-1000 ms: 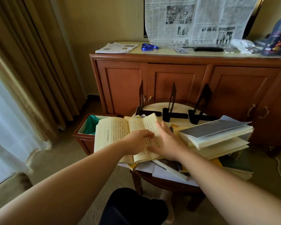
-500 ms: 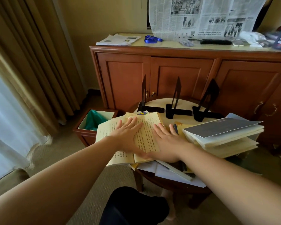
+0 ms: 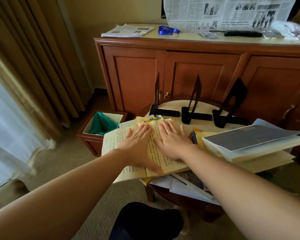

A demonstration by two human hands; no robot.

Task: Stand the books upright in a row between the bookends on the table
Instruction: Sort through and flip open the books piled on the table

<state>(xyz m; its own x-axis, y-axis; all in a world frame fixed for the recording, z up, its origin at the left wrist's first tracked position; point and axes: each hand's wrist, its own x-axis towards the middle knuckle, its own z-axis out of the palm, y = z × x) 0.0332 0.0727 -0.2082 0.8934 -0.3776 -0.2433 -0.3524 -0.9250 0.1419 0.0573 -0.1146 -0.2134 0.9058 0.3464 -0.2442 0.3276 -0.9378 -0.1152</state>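
Note:
An open book with yellowed pages (image 3: 114, 141) lies flat at the near left of the small round table (image 3: 175, 103). My left hand (image 3: 139, 144) rests flat on its left page and centre fold, fingers straight. My right hand (image 3: 171, 141) lies flat on the right page. Three black metal bookends (image 3: 192, 101) stand at the table's far side, with nothing between them. A stack of books with a grey cover on top (image 3: 249, 137) lies flat at the right. More books and papers (image 3: 189, 182) lie under the open book.
A wooden cabinet (image 3: 197, 70) stands right behind the table, with newspapers (image 3: 126, 30), a blue ribbon (image 3: 166, 30) and a black remote (image 3: 241, 33) on top. A bin with a green liner (image 3: 102, 123) sits on the carpet to the left. Curtains hang at far left.
My left hand uncurled from the page and now lies flat. Both hands slid further up the open book, spread side by side. The view tilted down a little.

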